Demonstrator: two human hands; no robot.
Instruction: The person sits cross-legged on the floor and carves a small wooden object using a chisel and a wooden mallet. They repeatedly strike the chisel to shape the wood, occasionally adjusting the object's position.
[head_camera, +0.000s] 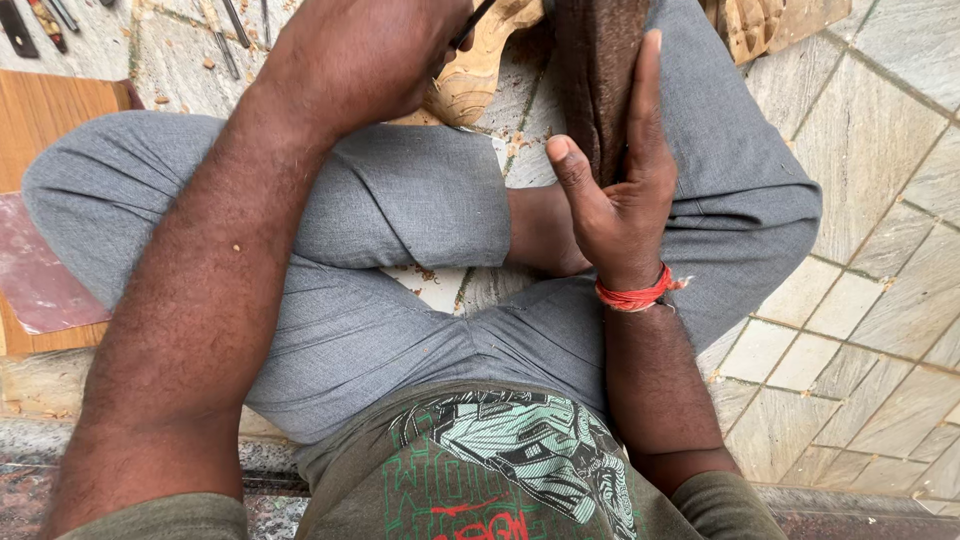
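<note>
While the person sits cross-legged on the tiled floor (880, 150), the left hand (360, 60) is closed around a thin dark tool (472, 25), its tip against a pale carved wood piece (480, 70) lying on the floor just beyond the knees. The right hand (620, 190) is open, palm and straight fingers pressed flat against a dark wooden block (600, 70) that stands upright between the legs; it grips nothing. A red thread (632, 296) circles the right wrist. More carving tools (40, 22) lie on the floor at the upper left, well apart from the hands. A wooden board (50, 110) sits beside the left knee. Wood chips (515, 145) dot the floor near the carving.
</note>
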